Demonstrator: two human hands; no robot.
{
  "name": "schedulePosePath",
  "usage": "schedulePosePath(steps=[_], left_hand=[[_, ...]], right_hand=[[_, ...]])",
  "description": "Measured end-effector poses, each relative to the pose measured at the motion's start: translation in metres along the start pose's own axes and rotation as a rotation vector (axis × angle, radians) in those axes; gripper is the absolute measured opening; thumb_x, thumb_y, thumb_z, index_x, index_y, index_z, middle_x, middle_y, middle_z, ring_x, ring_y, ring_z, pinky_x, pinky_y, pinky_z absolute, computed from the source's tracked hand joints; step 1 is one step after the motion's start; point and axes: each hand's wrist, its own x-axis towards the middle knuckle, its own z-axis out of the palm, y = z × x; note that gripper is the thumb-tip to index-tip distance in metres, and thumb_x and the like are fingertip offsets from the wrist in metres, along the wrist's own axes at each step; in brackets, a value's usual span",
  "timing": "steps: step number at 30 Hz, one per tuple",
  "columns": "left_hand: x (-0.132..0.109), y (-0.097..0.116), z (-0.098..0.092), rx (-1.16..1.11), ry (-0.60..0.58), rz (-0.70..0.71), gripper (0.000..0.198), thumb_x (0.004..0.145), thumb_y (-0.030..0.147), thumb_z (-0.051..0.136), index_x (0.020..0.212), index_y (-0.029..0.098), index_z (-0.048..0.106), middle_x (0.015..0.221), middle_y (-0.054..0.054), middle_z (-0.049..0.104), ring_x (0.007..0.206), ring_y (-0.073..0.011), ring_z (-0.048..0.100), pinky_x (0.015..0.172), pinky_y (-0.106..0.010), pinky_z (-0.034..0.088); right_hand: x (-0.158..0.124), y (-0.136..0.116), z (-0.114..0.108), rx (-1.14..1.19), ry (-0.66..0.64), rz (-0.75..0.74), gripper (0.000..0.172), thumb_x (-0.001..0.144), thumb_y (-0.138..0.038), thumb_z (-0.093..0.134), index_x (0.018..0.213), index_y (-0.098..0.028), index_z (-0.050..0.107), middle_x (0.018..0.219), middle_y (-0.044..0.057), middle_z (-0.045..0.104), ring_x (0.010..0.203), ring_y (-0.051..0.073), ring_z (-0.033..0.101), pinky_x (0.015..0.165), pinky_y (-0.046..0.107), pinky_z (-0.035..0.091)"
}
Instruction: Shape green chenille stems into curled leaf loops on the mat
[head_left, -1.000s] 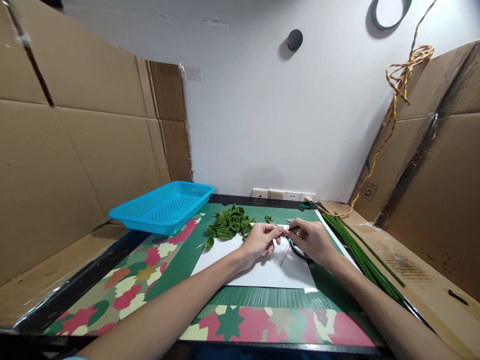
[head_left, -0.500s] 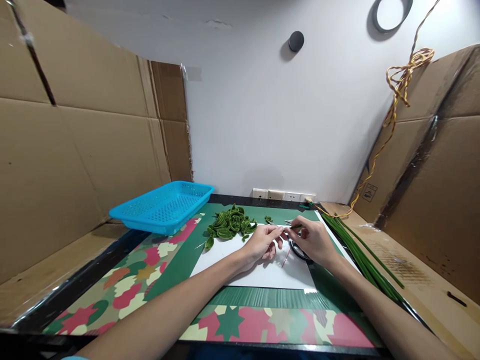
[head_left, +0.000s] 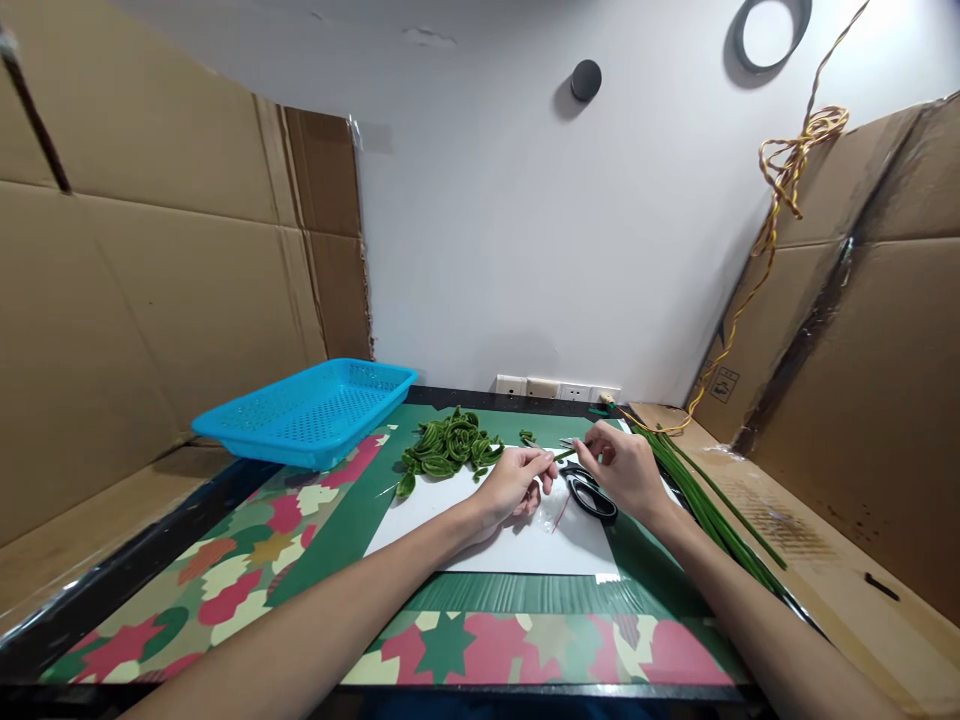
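A short green pipe cleaner (head_left: 564, 455) stretches between my two hands above a white sheet (head_left: 480, 548). My left hand (head_left: 516, 487) pinches one end between thumb and finger, the other fingers curled below. At the opposite end, my right hand (head_left: 619, 468) has its fingertips closed on the same piece. Black-handled scissors (head_left: 592, 496) lie on the sheet just below my right hand, blades pointing away. Left of my hands is a pile of looped green pipe-cleaner leaves (head_left: 455, 444). A small green piece (head_left: 528, 437) rests behind my hands.
A blue perforated basket (head_left: 315, 415) stands at the back left. Long green pipe cleaners (head_left: 701, 497) lie along the right side. Cardboard panels (head_left: 187, 230) flank the table, and a yellow twisted cord (head_left: 750, 285) hangs at the right. Wall sockets (head_left: 559, 389) are behind.
My hands have drawn apart, my right hand moving right, and more of the green pipe cleaner shows between them. The scissors' handles are more exposed. The whole view has shifted slightly.
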Motion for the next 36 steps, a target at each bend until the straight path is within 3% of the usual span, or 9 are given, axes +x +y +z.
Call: schedulePosePath(steps=[7, 10, 14, 16, 22, 26, 31, 36], left_hand=[[-0.001, 0.000, -0.001, -0.016, 0.018, -0.012, 0.046, 0.083, 0.059, 0.065, 0.078, 0.013, 0.062, 0.060, 0.001, 0.059, 0.032, -0.0045, 0.045, 0.027, -0.015, 0.020], [0.000, -0.001, -0.002, -0.020, 0.021, -0.009, 0.048, 0.085, 0.061, 0.064, 0.079, 0.014, 0.062, 0.060, 0.002, 0.059, 0.032, -0.0045, 0.045, 0.028, -0.015, 0.021], [0.000, -0.001, -0.002, -0.021, 0.016, 0.002, 0.050, 0.085, 0.063, 0.063, 0.079, 0.014, 0.061, 0.060, 0.002, 0.059, 0.031, -0.0043, 0.044, 0.027, -0.015, 0.020], [0.000, 0.000, -0.001, -0.026, 0.015, 0.006, 0.050, 0.085, 0.064, 0.063, 0.079, 0.014, 0.059, 0.060, 0.002, 0.059, 0.031, -0.0040, 0.044, 0.027, -0.015, 0.020], [-0.001, 0.001, -0.001, -0.021, 0.037, 0.014, 0.051, 0.083, 0.065, 0.064, 0.080, 0.015, 0.058, 0.062, 0.003, 0.058, 0.032, -0.0038, 0.045, 0.028, -0.014, 0.020], [-0.002, 0.001, 0.001, 0.001, 0.036, 0.018, 0.052, 0.083, 0.066, 0.065, 0.080, 0.015, 0.058, 0.064, 0.003, 0.058, 0.033, -0.0038, 0.045, 0.028, -0.015, 0.021], [-0.003, 0.003, 0.000, 0.000, 0.003, 0.021, 0.050, 0.084, 0.066, 0.065, 0.080, 0.016, 0.058, 0.065, 0.003, 0.057, 0.033, -0.0035, 0.043, 0.029, -0.016, 0.019], [-0.008, 0.005, 0.001, 0.071, 0.055, 0.081, 0.047, 0.072, 0.050, 0.085, 0.096, 0.018, 0.060, 0.082, 0.003, 0.061, 0.040, -0.0011, 0.041, 0.035, -0.016, 0.027]], right_hand=[[0.002, 0.004, -0.009, 0.049, 0.118, -0.004, 0.035, 0.098, -0.035, 0.056, 0.067, -0.022, 0.047, 0.053, -0.005, 0.046, 0.044, 0.010, 0.039, 0.047, 0.023, 0.030], [0.003, 0.003, -0.013, 0.050, 0.140, -0.004, 0.032, 0.099, -0.035, 0.054, 0.070, -0.022, 0.049, 0.054, -0.006, 0.047, 0.043, 0.010, 0.039, 0.047, 0.023, 0.029], [0.002, 0.001, -0.012, -0.014, 0.060, -0.042, 0.015, 0.100, -0.034, 0.054, 0.094, -0.021, 0.060, 0.064, -0.004, 0.061, 0.045, 0.010, 0.047, 0.051, 0.023, 0.034], [0.000, 0.001, -0.010, -0.030, 0.011, -0.084, 0.014, 0.100, -0.034, 0.056, 0.103, -0.021, 0.061, 0.068, -0.004, 0.064, 0.047, 0.010, 0.050, 0.054, 0.023, 0.037], [-0.005, 0.001, 0.000, -0.054, -0.106, -0.182, 0.016, 0.098, -0.029, 0.057, 0.107, -0.022, 0.068, 0.068, -0.003, 0.067, 0.051, 0.011, 0.055, 0.056, 0.023, 0.039], [-0.005, 0.000, 0.004, -0.110, -0.181, -0.160, 0.017, 0.095, -0.024, 0.059, 0.108, -0.024, 0.071, 0.080, -0.001, 0.074, 0.056, 0.012, 0.059, 0.058, 0.024, 0.038], [-0.005, 0.000, 0.004, -0.080, -0.206, -0.103, 0.015, 0.098, -0.033, 0.060, 0.102, -0.025, 0.073, 0.082, 0.000, 0.076, 0.054, 0.013, 0.060, 0.058, 0.025, 0.039], [-0.004, -0.002, 0.001, 0.029, -0.216, -0.061, 0.019, 0.099, -0.038, 0.059, 0.099, -0.025, 0.073, 0.087, 0.002, 0.078, 0.053, 0.014, 0.061, 0.057, 0.025, 0.042]])
